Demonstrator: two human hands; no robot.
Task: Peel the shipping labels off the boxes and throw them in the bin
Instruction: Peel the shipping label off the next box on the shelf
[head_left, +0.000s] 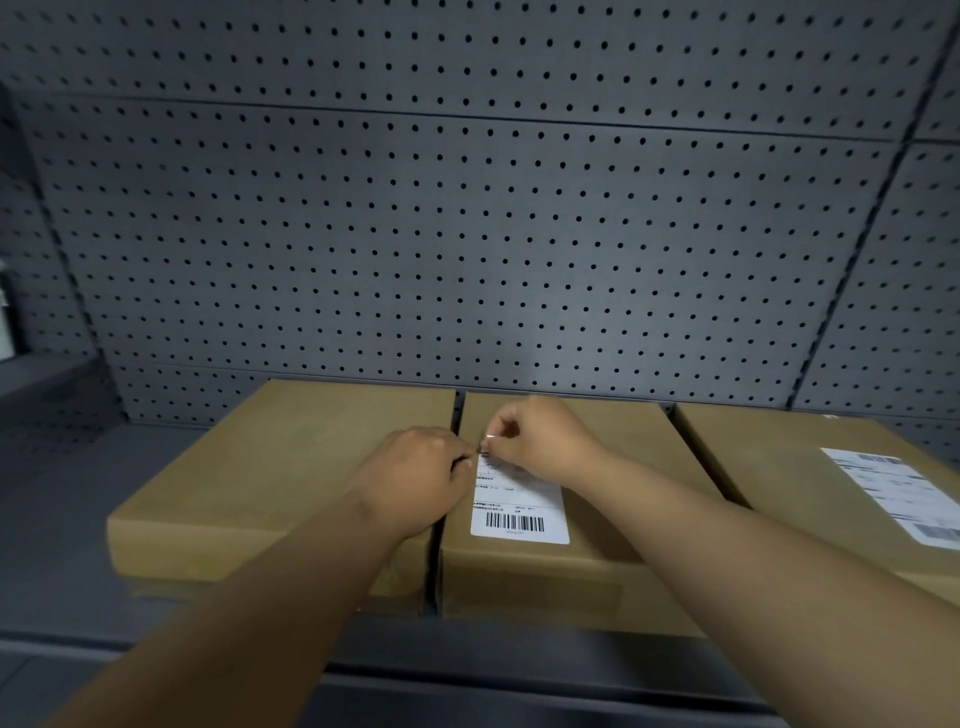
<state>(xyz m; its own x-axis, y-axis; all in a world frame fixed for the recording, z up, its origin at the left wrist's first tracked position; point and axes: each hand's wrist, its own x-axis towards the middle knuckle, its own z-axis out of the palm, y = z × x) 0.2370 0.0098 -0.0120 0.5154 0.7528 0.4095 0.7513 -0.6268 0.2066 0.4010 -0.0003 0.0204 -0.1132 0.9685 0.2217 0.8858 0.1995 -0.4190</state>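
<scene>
white paper shipping label (519, 506) stuck flat on top of the middle cardboard box (597, 519), near its left edge, barcode end toward the person. three flat brown boxes sit side by side on a dark grey shelf (62, 545) against a pegboard back panel (467, 234). left box (280, 467) shows no label on its top, right box (779, 467) carries its own white label (893, 493), untouched. no bin in view.

left hand (415, 478) curled, fingertips pressed at the label's far left corner, looks like it's pinning or picking at the edge; whether it actually grips paper, cannot tell. right hand (540, 441) pinching a small lifted bit of white at the far edge of the label, thumb and forefinger closed on it.

handling guess: label is thin, light, floppy paper with adhesive backing, likely to tear if yanked fast or pulled straight up. best hold is the lifted corner, pinch close to the stuck line and pull low and slow toward the barcode end. cardboard top layer may rip off with it. box is stiff and looks light, could slide on the smooth shelf, so the other hand should press it down. peeled label will curl and stick to fingers.
</scene>
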